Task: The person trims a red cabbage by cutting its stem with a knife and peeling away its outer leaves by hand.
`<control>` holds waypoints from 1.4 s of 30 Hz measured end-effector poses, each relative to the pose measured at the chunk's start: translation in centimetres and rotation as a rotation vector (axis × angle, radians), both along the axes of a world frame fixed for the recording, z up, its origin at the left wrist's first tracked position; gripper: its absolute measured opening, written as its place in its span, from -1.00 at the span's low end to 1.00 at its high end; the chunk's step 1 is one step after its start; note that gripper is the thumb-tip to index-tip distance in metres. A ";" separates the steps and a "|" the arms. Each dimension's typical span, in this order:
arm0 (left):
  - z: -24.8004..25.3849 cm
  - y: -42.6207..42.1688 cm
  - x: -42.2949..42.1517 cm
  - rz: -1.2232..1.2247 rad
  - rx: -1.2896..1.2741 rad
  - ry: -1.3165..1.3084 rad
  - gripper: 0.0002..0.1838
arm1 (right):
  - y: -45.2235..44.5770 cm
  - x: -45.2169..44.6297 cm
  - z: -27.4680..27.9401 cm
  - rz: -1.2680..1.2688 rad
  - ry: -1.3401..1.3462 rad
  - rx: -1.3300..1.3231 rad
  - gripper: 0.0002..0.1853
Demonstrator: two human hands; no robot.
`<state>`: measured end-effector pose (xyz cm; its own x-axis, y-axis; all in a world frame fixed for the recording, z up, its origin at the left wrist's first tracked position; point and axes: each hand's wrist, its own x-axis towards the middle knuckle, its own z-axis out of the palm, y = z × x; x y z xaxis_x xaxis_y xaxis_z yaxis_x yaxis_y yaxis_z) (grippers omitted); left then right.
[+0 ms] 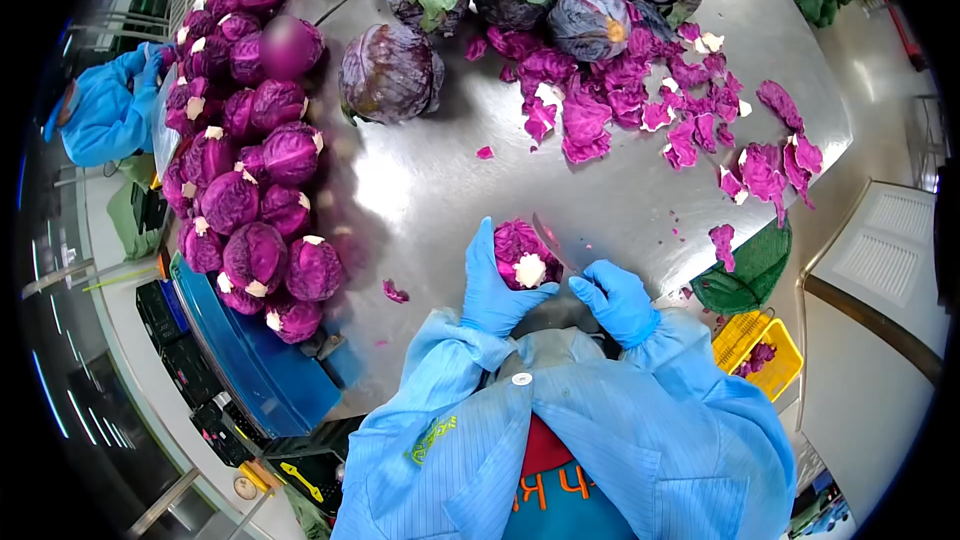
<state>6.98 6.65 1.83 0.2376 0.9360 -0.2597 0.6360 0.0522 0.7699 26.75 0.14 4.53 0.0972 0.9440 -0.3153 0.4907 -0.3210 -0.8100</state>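
Round, peeled purple cabbage with a white cut stem (514, 241). Was cupped over the near side of the shiny steel table (420, 180) by the blue-gloved left hand (491, 287), fingers close together, thumb bent around. Met, beside it, the thin metal knife (548, 239), gripped in the curled fingers of the blue-gloved right hand (617, 302). Looked largely trimmed. Showed, farther out, trimming apparently done on piled bright purple heads (255, 258) at left, but left undone on dark, leafy whole cabbages (390, 75) beyond.

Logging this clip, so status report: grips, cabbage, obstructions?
Left grip cupping purple cabbage, pale stem end showing. Right grip on knife, blade beside cabbage. Loose leaves farther up table, out of the way.
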 end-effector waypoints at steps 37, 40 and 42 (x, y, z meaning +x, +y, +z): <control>0.0 0.7 1.5 0.047 0.163 0.018 -0.21 | 3.1 -0.4 -2.8 0.416 -0.327 0.031 -0.75; 0.7 0.4 1.3 0.073 0.083 0.064 -0.01 | 2.8 -1.2 -3.4 0.235 -0.302 0.104 -0.63; 1.4 0.4 1.6 0.092 0.050 0.155 0.16 | 3.1 -1.8 -5.0 0.037 -0.132 0.200 -0.62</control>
<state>8.58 7.04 3.25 0.1116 0.9645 -0.2393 0.7413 0.0796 0.6664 24.93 3.28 -0.51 0.0892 0.9901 -0.1085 0.6052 -0.1404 -0.7836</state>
